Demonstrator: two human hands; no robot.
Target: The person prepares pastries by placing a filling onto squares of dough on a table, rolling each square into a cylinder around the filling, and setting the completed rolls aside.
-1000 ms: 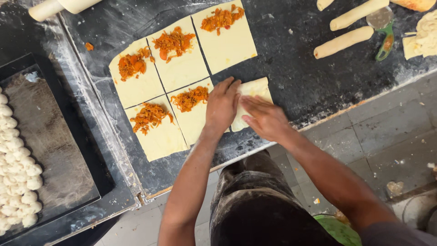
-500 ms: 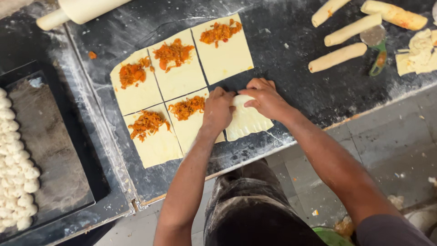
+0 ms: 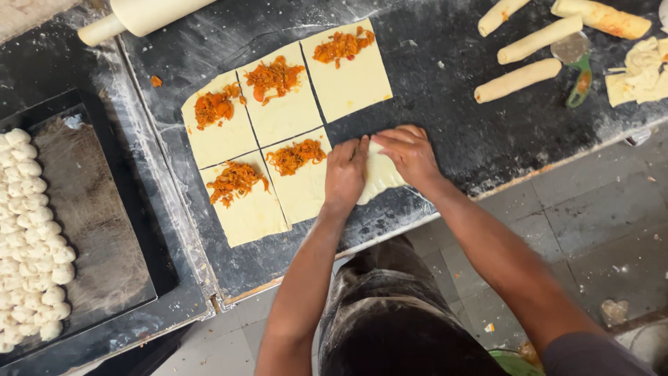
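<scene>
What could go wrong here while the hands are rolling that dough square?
Both hands, left hand and right hand, press the rolled dough right beside the next square, so its orange filling might get smeared. The roll also lies near the counter edge and could perhaps slide off.

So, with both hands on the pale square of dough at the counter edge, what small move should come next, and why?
Probably roll it a little further and press the seam shut. Both the left hand and right hand rest on the pale dough square, already folded over with no filling showing, while five flat squares with orange filling lie open on the dark floured counter.
</scene>
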